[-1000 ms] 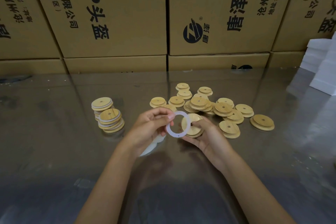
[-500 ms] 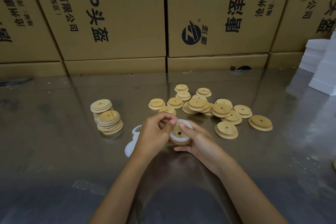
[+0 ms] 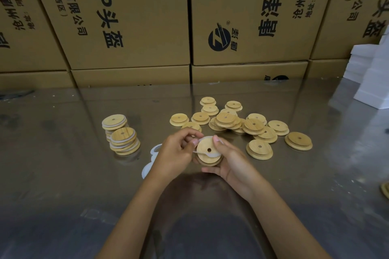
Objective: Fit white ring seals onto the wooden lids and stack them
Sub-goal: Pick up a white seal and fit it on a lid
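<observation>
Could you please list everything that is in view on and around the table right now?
Round wooden lid with centre hole: one, tan, held between both hands.
White ring seal: one, partly stretched over the held lid.
Loose wooden lids: a scattered pile of well over a dozen, tan, beyond the hands and to their right.
Stacked lids with seals: two short stacks, left of the hands.
Spare white rings: a few, on the table behind the left wrist.
Reflective metal table: one, grey.
Printed cardboard boxes: several, brown, behind.
White blocks: a few, far right.
Left hand: grips the seal.
Right hand: holds the lid.
</observation>
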A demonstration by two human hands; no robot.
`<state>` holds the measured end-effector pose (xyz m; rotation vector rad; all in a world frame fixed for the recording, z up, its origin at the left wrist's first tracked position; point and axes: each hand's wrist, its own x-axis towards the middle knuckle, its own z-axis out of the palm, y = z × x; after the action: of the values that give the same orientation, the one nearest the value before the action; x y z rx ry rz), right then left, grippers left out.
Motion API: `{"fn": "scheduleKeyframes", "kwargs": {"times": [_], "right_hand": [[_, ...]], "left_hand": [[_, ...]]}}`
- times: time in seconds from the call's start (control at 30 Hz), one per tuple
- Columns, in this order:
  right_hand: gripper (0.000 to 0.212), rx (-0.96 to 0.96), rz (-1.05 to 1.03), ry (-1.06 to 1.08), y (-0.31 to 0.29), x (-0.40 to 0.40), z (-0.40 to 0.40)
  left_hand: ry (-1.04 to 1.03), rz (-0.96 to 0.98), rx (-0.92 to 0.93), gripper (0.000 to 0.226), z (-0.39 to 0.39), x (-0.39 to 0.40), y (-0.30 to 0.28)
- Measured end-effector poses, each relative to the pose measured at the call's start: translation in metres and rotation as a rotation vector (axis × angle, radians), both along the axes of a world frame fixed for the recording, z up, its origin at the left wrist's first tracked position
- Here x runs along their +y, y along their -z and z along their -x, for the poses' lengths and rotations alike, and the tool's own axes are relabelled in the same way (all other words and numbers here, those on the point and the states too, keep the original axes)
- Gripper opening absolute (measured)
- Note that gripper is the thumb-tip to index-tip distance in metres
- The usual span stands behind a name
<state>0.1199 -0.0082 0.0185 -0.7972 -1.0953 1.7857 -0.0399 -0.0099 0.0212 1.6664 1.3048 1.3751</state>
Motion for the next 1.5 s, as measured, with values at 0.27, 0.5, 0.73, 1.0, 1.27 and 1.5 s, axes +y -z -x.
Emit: {"fn": "scheduleKeyframes", "kwargs": {"times": [0.27, 0.5, 0.73, 1.0, 1.27, 1.5], "right_hand": [[0.042, 0.168, 0.109, 0.084, 0.003, 0.003, 0.0], [0.035, 0.158, 0.051, 0.095, 0.008, 0.005, 0.003], [0.037, 0.04, -0.059, 0.17, 0.006, 0.005, 0.009], [0.029, 0.019, -0.145, 0.191, 0.003, 0.001, 0.007], [0.021, -0.27, -0.198, 0.311, -0.001, 0.001, 0.006], [0.018, -0.238, -0.231, 0.273, 0.0, -0.001, 0.004]], "left_hand": [[0.064, 0.049, -0.022, 0.022, -0.003, 0.0, -0.002], [0.028, 0.041, -0.037, 0.026, -0.011, -0.002, -0.001], [-0.099, 0.06, -0.05, 0.024, -0.016, -0.003, 0.006], [-0.081, 0.203, -0.21, 0.021, -0.023, -0.008, 0.001], [-0.179, -0.005, -0.084, 0.02, -0.017, -0.006, 0.0], [-0.165, 0.008, -0.123, 0.008, -0.018, -0.006, 0.0]]}}
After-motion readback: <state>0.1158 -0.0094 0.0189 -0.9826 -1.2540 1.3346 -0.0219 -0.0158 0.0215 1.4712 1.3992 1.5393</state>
